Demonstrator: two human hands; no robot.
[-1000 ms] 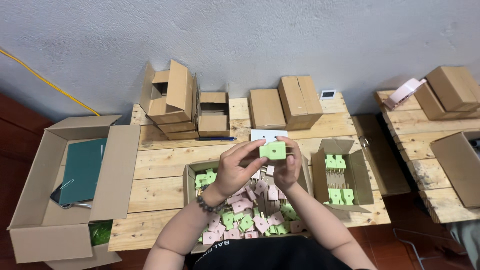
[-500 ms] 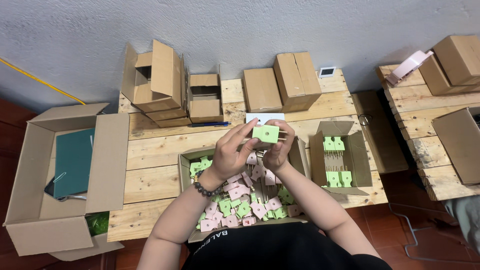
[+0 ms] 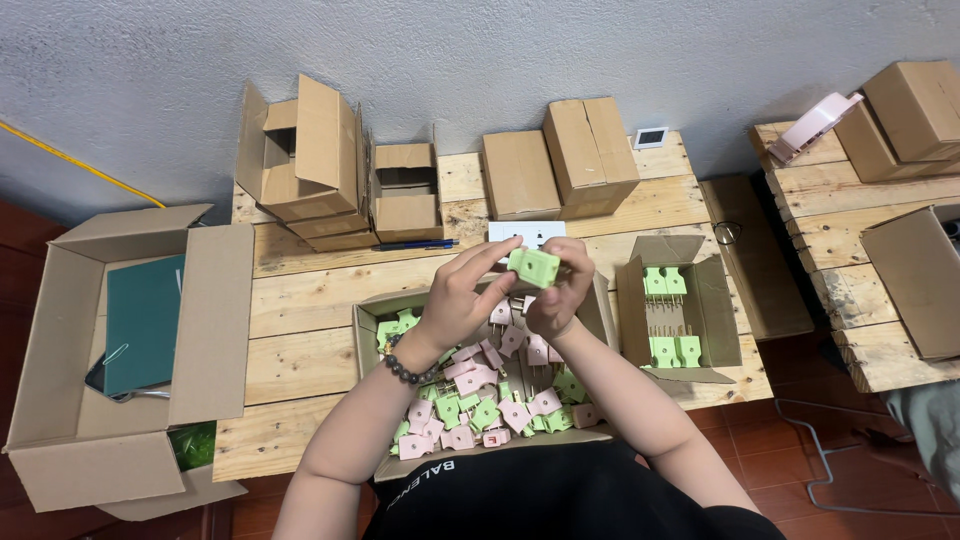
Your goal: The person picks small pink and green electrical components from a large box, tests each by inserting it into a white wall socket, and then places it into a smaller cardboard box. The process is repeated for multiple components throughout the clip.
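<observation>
A pallet-wood table carries an open box of loose pink and green plugs, kept within reach beneath the hands. Above it, the left hand and right hand together pinch one green plug, raised for a clear look.
</observation>
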